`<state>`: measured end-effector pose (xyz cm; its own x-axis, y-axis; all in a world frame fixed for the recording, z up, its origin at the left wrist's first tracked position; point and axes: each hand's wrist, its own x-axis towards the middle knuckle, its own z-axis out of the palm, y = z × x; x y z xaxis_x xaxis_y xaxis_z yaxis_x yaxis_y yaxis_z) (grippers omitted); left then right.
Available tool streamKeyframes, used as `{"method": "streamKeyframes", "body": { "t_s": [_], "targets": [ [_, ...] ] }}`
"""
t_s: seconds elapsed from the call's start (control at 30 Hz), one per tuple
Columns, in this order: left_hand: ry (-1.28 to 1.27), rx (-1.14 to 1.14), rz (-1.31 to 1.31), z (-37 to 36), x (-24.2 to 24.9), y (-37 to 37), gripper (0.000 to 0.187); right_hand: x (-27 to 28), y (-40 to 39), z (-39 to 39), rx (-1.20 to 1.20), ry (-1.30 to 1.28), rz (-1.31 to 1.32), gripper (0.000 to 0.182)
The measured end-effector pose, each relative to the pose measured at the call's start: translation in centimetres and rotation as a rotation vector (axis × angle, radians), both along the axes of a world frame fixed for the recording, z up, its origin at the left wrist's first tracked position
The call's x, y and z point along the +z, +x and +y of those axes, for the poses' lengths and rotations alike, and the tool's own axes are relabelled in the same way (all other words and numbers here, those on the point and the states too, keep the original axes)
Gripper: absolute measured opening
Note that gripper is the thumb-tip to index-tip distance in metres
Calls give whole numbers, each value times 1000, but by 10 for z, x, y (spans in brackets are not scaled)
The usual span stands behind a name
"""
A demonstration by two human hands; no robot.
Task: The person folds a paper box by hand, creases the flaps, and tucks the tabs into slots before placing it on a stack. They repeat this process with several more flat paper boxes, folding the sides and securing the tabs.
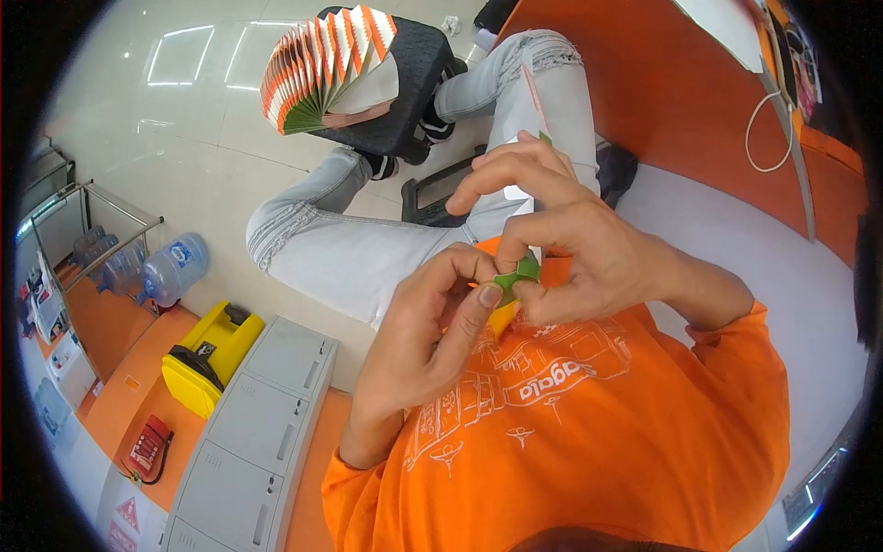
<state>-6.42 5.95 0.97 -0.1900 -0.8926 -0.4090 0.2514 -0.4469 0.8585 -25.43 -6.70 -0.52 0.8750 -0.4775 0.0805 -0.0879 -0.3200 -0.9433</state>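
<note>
In the head view a small green folded paper strip sits in front of my orange shirt, pinched from both sides. My left hand has thumb and index finger closed on its left end. On the other end, the thumb and index finger of my right hand grip it, with the other fingers raised and spread. A thin pale strip with a red edge lies over my knee beyond the right hand. A pleated orange, white and green paper fan rests on a black stool in front of me.
Grey lockers stand at the left, beside a yellow bin. Large water bottles lie near a metal rack. An orange panel rises at the right, with a white cable loop hanging beside it.
</note>
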Motion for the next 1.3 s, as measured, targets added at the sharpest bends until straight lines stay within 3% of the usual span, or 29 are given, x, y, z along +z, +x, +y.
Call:
{"method": "streamKeyframes", "body": {
  "t_s": [0.43, 1.13, 1.3],
  "targets": [
    [64, 21, 199, 5, 0, -8, 12, 6, 0, 15, -67, 6, 84, 15],
    [64, 75, 189, 9, -6, -19, 11, 0, -1, 20, -154, -43, 86, 20],
    [42, 180, 85, 6, -5, -20, 10, 19, -3, 9, -253, -229, 171, 25]
  ]
}}
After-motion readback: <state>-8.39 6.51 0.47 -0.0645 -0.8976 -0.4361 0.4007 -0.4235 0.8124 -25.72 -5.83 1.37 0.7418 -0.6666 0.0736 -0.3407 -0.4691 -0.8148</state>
